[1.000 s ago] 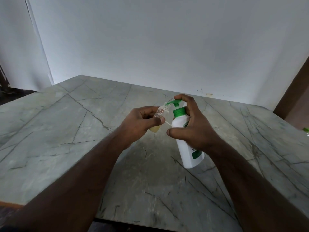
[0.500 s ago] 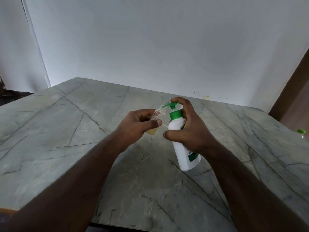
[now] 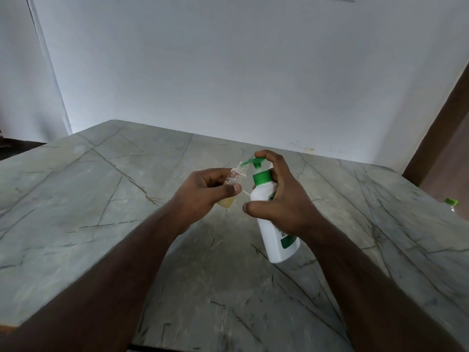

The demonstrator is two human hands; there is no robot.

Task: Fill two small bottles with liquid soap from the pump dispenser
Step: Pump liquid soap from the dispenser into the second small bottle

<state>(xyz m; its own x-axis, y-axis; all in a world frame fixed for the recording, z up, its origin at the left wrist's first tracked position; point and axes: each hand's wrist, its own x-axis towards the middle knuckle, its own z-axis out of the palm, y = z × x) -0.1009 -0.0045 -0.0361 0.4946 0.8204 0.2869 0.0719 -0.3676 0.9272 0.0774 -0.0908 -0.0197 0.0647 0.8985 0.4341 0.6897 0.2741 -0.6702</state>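
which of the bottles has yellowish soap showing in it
The small clear bottle in the left hand, yellowish at its base. The white dispenser is opaque; the green-capped bottle at the right edge is cut off.

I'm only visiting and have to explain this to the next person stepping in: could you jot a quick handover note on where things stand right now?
Left hand: grips the small clear bottle, tilted, held above the marble table.
Right hand: grips the white pump dispenser, also lifted off the table, with a finger on the green pump head.
The spout meets the small bottle's open neck.
Done: yellowish soap fills the bottom of this bottle; the upper part looks clear.
Left: finish filling it, then the second bottle. A green-capped item sits at the right edge; whether it is that bottle, I cannot tell.
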